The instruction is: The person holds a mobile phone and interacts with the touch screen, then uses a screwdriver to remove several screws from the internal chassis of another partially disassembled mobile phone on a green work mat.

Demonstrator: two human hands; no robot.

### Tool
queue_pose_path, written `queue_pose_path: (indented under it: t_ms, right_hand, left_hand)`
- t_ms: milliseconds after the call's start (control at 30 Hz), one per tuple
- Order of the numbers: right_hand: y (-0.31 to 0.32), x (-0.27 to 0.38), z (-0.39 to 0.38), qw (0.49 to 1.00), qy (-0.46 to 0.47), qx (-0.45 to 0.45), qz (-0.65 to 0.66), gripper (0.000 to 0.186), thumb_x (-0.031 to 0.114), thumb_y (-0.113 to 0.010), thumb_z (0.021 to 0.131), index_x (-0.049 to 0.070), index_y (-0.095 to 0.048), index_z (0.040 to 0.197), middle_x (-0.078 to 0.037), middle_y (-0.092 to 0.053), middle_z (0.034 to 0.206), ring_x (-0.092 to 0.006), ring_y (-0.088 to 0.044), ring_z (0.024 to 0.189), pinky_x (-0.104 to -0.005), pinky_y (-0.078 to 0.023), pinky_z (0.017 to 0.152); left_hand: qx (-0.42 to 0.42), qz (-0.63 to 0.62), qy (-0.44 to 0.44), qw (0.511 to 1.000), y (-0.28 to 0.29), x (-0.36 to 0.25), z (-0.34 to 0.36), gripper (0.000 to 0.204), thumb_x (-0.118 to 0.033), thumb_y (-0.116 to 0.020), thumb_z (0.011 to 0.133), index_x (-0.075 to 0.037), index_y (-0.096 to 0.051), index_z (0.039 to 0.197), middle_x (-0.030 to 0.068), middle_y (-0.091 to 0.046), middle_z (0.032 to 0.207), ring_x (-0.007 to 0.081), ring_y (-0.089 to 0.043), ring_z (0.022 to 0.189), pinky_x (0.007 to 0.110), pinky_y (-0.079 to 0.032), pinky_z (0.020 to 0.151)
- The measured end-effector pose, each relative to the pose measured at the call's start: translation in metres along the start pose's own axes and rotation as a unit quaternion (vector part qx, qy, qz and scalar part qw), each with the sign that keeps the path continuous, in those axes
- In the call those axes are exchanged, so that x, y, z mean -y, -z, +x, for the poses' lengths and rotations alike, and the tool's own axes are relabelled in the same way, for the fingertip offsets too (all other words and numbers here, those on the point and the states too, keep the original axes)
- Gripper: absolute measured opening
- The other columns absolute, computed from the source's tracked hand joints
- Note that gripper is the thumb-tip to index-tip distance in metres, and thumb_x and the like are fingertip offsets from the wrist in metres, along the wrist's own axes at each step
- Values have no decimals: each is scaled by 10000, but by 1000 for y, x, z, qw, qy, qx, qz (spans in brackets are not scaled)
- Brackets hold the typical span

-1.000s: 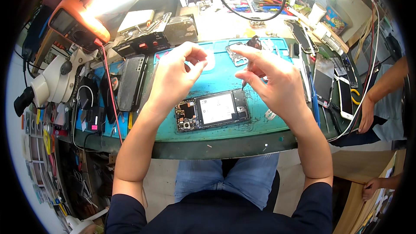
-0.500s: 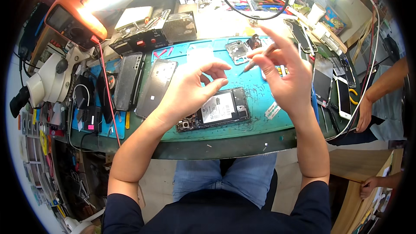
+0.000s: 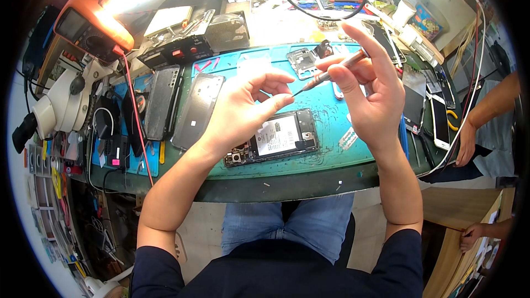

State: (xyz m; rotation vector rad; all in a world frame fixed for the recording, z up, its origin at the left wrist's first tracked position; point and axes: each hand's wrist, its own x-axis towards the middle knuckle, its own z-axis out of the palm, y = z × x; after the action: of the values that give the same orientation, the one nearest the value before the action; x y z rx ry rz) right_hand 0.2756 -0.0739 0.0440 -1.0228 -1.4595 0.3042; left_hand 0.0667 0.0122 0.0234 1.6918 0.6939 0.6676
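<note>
My right hand [image 3: 378, 99] holds a slim screwdriver [image 3: 318, 81] with a brownish handle, its thin tip slanting down toward my left hand. My left hand [image 3: 237, 107] hovers over an opened phone [image 3: 308, 128], fingers curled and thumb bent in. The screwdriver tip is at the left thumb's end; anything small pinched there is too small to make out. A pale battery label and a camera module show in the phone, which lies on a blue-green mat [image 3: 337, 163]. Beside my left wrist lies a grey phone panel [image 3: 200, 107]. A dark phone bracket piece [image 3: 301, 62] lies beyond my hands.
An orange multimeter [image 3: 91, 25], a microscope [image 3: 66, 96] and a black box with red knobs [image 3: 176, 54] stand left. A white phone [image 3: 440, 121] lies right, near another person's hand [image 3: 466, 146]. A red cable [image 3: 132, 110] crosses the left side. A razor blade [image 3: 348, 139] lies on the mat.
The screwdriver has swung in my right hand, and its tip has come left to the fingertips of my left hand. My left hand has barely moved; its thumb is slightly further right.
</note>
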Motion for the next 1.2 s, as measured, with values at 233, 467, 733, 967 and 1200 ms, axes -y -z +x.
queue_pose_path:
  t_ms: [233, 467, 733, 967, 1200]
  right_hand:
    - [0, -2, 0, 1000, -17, 11, 1, 534, 142, -676, 1015, 12, -471, 1490, -122, -772, 992, -143, -735, 921, -240, -532, 794]
    - [1, -5, 0, 1000, -19, 4, -3, 530, 151, -674, 1016, 18, -473, 1488, -120, -772, 998, -161, -744, 929, -245, -534, 790]
    - [-4, -4, -1, 998, -28, 14, 46, 513, 134, -662, 1021, 12, -468, 1479, -128, -769, 996, -180, -749, 929, -269, -557, 819]
    - [2, 5, 1, 995, -32, 58, -70, 417, 71, -678, 990, 17, -548, 1382, -121, -763, 978, -190, -755, 931, -306, -581, 843]
    - [16, 31, -12, 977, -24, 136, -164, 427, 9, -700, 944, 35, -591, 1355, -111, -750, 930, -169, -758, 865, -302, -591, 816]
  left_hand:
    - [-9, -2, 1, 1000, -1, -1, 0, 297, -21, -755, 927, 28, -685, 1212, 59, -716, 1036, 96, -685, 954, 247, -573, 899]
    - [-14, -19, 3, 1000, -2, 0, 1, 293, -27, -759, 925, 26, -688, 1204, 53, -714, 1028, 94, -683, 948, 242, -572, 893]
    - [-12, -62, 17, 998, -2, 0, -1, 299, -43, -761, 930, 21, -686, 1211, 44, -712, 1025, 83, -671, 936, 228, -554, 882]
    - [13, -56, 38, 998, -2, -1, -3, 305, -46, -762, 928, 15, -682, 1216, 62, -737, 1018, 97, -693, 948, 246, -561, 888]
    - [141, -23, 52, 988, -14, -12, -17, 326, 4, -645, 977, -3, -645, 1303, 105, -753, 1157, 155, -703, 1105, 303, -562, 951]
